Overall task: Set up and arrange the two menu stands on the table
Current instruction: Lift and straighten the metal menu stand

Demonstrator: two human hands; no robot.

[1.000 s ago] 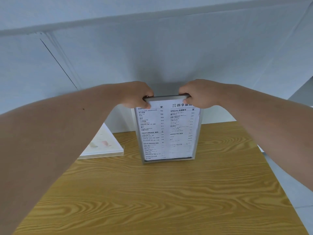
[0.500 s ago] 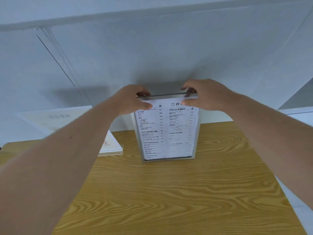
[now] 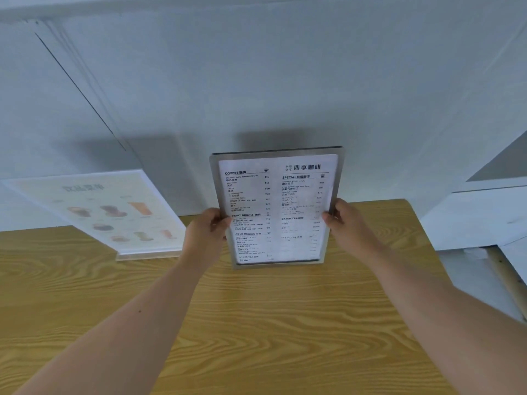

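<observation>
Framed menu stand [image 3: 276, 208] upright, left hand [image 3: 206, 232], right hand [image 3: 343, 223] gripping sides

The framed menu stand [image 3: 276, 208] carries a printed sheet with the headings "COFFEE", "SPECIAL", "FRUIT DRINKS", "COLD DRINKS", "GREEN TEA" and "WHITE TEA", a title in Chinese characters at top right, and price figures too blurred to read. The clear acrylic menu stand [image 3: 108, 212] bears a faint, unreadable Chinese heading.

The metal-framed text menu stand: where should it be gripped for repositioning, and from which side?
Grip the metal-framed menu stand by its two vertical side edges at mid-height, one hand from each side, as the left hand and right hand do now. It stands upright and tall, so a symmetric hold probably limits tipping.
</observation>
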